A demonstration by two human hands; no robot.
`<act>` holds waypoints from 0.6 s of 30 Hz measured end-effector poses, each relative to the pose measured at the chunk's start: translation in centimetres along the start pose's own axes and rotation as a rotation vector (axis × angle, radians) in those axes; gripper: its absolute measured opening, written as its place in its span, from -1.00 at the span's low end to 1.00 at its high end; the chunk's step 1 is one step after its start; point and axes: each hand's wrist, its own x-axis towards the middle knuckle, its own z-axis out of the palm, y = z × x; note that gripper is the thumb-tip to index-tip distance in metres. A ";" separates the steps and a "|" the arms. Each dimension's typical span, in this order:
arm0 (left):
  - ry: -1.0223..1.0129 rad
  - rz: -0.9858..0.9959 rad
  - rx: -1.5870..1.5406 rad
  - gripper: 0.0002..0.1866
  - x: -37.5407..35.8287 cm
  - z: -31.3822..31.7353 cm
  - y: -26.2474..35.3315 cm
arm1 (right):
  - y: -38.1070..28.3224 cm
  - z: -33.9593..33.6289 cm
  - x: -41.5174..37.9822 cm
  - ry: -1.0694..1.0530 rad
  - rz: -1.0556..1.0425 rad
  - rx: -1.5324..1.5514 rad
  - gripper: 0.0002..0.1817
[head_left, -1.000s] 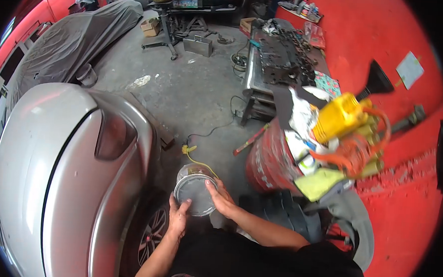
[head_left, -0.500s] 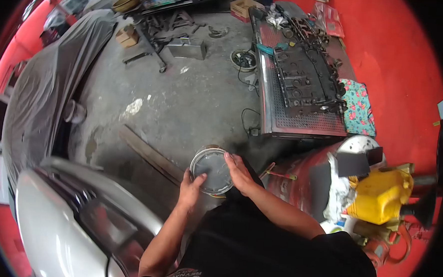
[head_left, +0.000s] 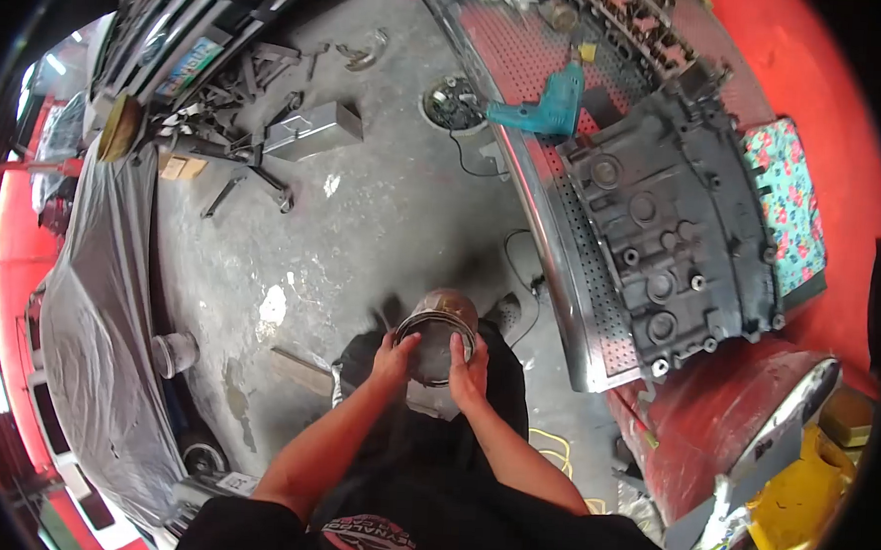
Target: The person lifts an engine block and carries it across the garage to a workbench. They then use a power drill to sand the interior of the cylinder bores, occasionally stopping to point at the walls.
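Observation:
Between my two hands is a round can point(head_left: 450, 301) with a brownish side wall and a grey round top face framed by a metal rim. It is held low in front of my body, its top face tilted toward me. My left hand point(head_left: 390, 362) grips the left of the rim, with the thumb over the edge. On the opposite side, my right hand point(head_left: 468, 374) wraps the rim with its thumb up along the edge. The fingers under the can are mostly hidden.
At right, a perforated metal bench point(head_left: 586, 352) carries a dark engine block point(head_left: 677, 238) and a teal power drill point(head_left: 544, 106). A tub of parts point(head_left: 454, 104), metal box point(head_left: 313, 132) and wooden plank point(head_left: 301, 370) lie on the floor. A grey-covered vehicle point(head_left: 100, 307) stands left.
The view has turned and come closer to the bench. The can has tilted, showing its side wall. My right hand has shifted from lying flat against the rim to gripping its right side.

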 end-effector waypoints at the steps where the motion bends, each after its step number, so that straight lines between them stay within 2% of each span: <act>1: 0.024 -0.225 -0.066 -0.28 1.0 0.8 3.8 | 1.4 1.8 1.7 0.025 0.042 0.040 -0.15; 5: -0.141 -0.384 0.197 -0.04 13.8 -0.8 -0.6 | 5.9 9.0 8.2 0.097 0.200 0.224 -0.18; 8: -0.148 -0.318 0.517 -0.11 23.1 -1.8 -5.4 | 12.9 17.4 13.2 0.280 0.309 0.423 -0.26; 9: -0.143 -0.375 0.599 -0.11 26.2 -1.9 -6.5 | 14.3 20.3 14.8 0.357 0.377 0.365 -0.33; 11: -0.479 0.354 1.157 -0.06 35.0 -6.6 -15.1 | 17.0 25.8 17.5 0.453 0.403 0.503 -0.36; 13: -0.495 0.274 1.080 -0.01 42.8 -9.2 -24.3 | 20.6 30.4 20.3 0.477 0.386 0.687 -0.36; 14: -0.501 0.235 1.041 0.01 46.7 -10.4 -28.7 | 21.4 32.0 21.1 0.445 0.469 0.707 -0.35; 15: -0.500 0.148 1.095 0.02 47.3 -10.4 -27.8 | 22.0 33.3 21.9 0.412 0.552 0.725 -0.34; 16: -0.472 0.041 1.079 0.01 46.1 -9.5 -23.2 | 22.6 34.4 22.3 0.374 0.627 0.742 -0.33; 17: -0.441 -0.065 1.063 0.01 44.6 -8.2 -17.6 | 24.9 35.9 22.6 0.282 0.657 0.580 -0.23; 18: -0.565 -0.083 1.107 -0.01 45.4 -8.2 -16.3 | 26.4 36.7 22.2 0.318 0.686 0.441 -0.20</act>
